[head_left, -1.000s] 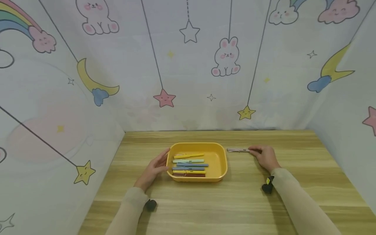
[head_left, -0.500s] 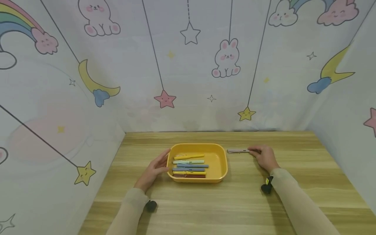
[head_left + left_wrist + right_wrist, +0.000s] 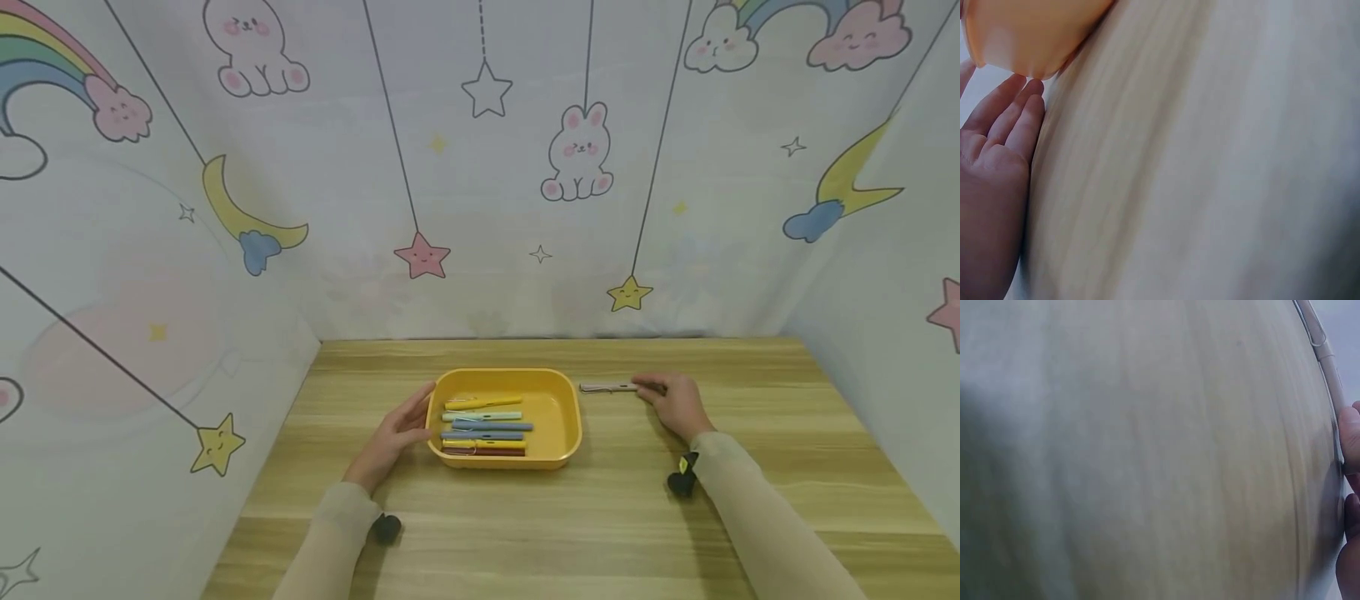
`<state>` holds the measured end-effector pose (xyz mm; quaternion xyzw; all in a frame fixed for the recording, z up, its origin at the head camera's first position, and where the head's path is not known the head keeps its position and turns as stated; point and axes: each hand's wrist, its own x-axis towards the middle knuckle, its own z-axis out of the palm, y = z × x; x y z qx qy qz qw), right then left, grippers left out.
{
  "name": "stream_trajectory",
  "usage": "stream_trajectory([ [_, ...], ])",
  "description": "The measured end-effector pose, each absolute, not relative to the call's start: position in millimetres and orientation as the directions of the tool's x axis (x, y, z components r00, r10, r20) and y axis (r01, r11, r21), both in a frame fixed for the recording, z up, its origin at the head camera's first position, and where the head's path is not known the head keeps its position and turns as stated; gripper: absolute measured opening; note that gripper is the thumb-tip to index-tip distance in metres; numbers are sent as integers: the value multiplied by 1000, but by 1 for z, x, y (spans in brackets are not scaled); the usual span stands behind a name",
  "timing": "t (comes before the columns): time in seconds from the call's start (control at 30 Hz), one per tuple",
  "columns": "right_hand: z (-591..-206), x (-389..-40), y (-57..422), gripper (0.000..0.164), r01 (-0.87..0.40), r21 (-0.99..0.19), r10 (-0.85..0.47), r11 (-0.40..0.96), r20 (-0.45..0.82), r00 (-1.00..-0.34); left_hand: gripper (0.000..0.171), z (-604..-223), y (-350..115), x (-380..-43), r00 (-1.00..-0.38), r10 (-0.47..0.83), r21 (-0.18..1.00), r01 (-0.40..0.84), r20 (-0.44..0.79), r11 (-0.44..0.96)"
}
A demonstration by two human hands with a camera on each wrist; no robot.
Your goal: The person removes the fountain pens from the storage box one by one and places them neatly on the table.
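A yellow rectangular tray (image 3: 553,423) rests on the table with several pens lying crosswise in its left part. They include a yellow pen (image 3: 486,402), a pale green pen (image 3: 483,416), a blue pen (image 3: 495,426) and a dark red pen (image 3: 491,452). My left hand (image 3: 388,440) touches the tray's left side with fingers extended; in the left wrist view the fingertips (image 3: 1035,87) meet its outer wall. To the right of the tray, my right hand (image 3: 677,405) pinches the end of a greyish-pink pen (image 3: 606,387), its clip end pointing at the tray.
The wood-grain table (image 3: 510,533) reaches back to a cloth backdrop (image 3: 510,200) printed with stars, moons and rabbits, which also closes in both sides. A dark wrist device (image 3: 682,477) hangs at the right cuff, another wrist device (image 3: 386,527) at the left.
The head view has tilted up a little, so the whole scene sits slightly lower. Both hands, the tray and the pens keep their places.
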<state>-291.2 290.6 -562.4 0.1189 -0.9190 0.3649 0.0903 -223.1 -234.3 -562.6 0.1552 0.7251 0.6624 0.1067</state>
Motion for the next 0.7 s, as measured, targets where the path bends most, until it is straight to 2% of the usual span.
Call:
stream_trajectory([
  [0.43, -555, -284, 293, 36, -278, -651, -165, 706, 231, -959, 74, -566, -234, -224, -928, 368, 992, 96, 60, 80],
  [0.7, -542, -282, 276, 40, -264, -735, -147, 625, 221, -964, 74, -564, -234, -222, -926, 370, 994, 95, 68, 55],
])
